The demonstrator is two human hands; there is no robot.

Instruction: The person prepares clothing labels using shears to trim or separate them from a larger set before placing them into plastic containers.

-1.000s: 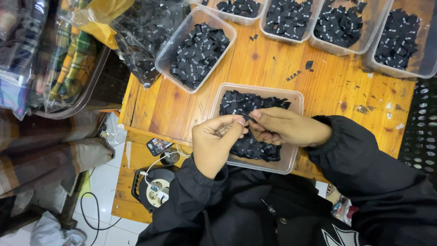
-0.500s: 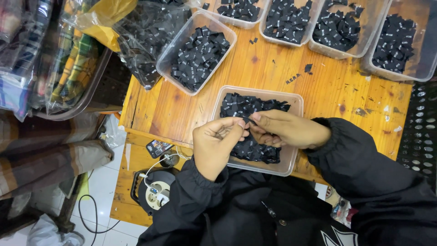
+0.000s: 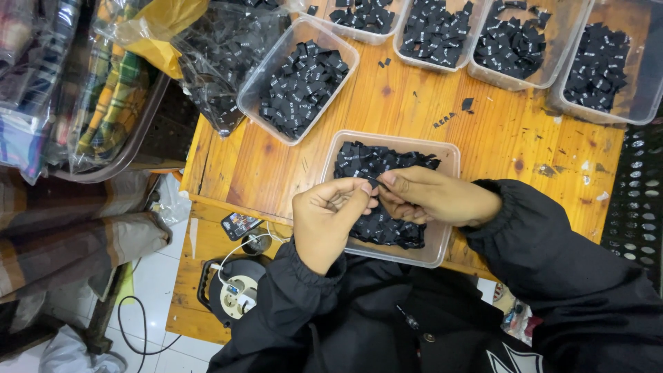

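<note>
A clear plastic tray [image 3: 449,155] full of small black woven labels [image 3: 366,159] sits on the wooden table [image 3: 414,103] right in front of me. Both hands hover over it. My left hand [image 3: 328,217] and my right hand [image 3: 431,197] meet fingertip to fingertip and pinch one small black label [image 3: 375,183] between them. Black jacket sleeves cover both arms. The label itself is mostly hidden by the fingers.
Several more clear trays of black labels [image 3: 300,83] line the far side of the table, one at the right [image 3: 601,65]. A plastic bag of labels [image 3: 221,55] lies at the left. A cable reel [image 3: 231,287] rests on a lower shelf; bagged fabric [image 3: 90,90] is piled left.
Both hands stay over the near tray, fingers working the label slightly. The view shifted a little; nothing else moved.
</note>
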